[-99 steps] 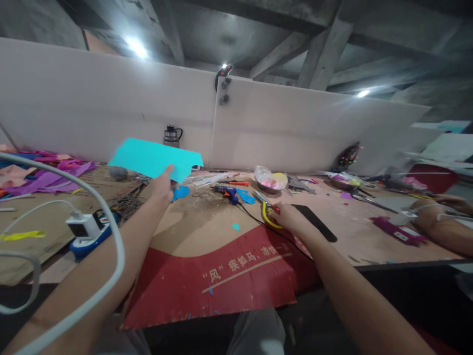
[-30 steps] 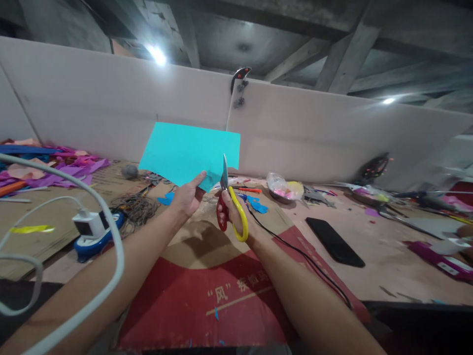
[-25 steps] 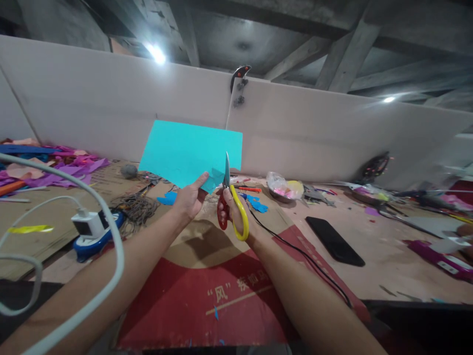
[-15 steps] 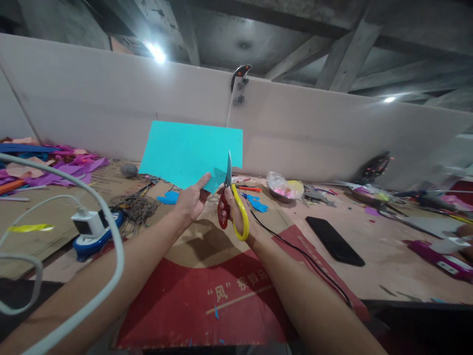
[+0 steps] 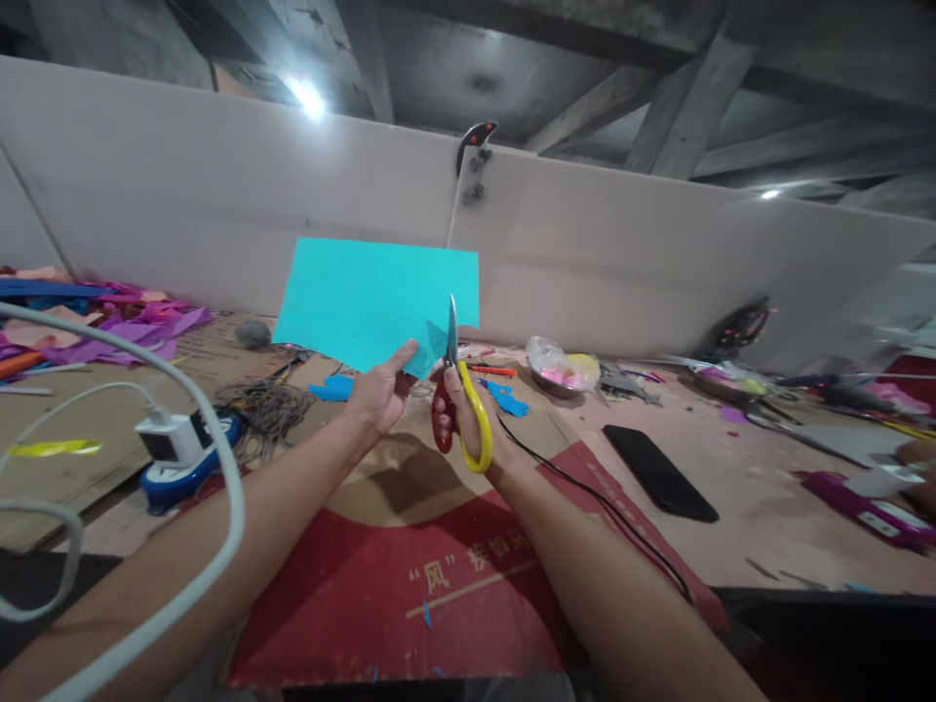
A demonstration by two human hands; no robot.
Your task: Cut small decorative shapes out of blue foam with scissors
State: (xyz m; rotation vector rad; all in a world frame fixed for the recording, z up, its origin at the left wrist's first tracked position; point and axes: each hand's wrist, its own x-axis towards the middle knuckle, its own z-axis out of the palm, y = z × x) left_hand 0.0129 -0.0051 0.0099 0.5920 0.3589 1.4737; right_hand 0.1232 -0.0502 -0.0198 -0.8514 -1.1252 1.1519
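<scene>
My left hand (image 5: 384, 390) pinches the lower edge of a turquoise sheet of paper (image 5: 372, 292), thumb on the near face. The sheet is held up above the work surface, and its lower right edge is cut unevenly. In my right hand (image 5: 462, 414) are scissors (image 5: 479, 429) with one yellow and one red handle. Their blades point upward at the cut edge of the sheet, close to my left thumb. Whether the paper lies between the blades I cannot tell. Blue paper scraps (image 5: 506, 398) lie on the surface behind my hands.
Red printed cardboard (image 5: 483, 604) covers the near surface. A black phone (image 5: 658, 473) lies to the right, a cable (image 5: 606, 512) beside it. Left are a blue power strip (image 5: 157, 478), tangled string (image 5: 270, 414) and purple scraps (image 5: 146, 336). A bowl (image 5: 563, 380) with a plastic bag stands behind.
Almost nothing differs. The whole view has shifted very slightly; both hands, the paper and the scissors keep nearly the same pose.
</scene>
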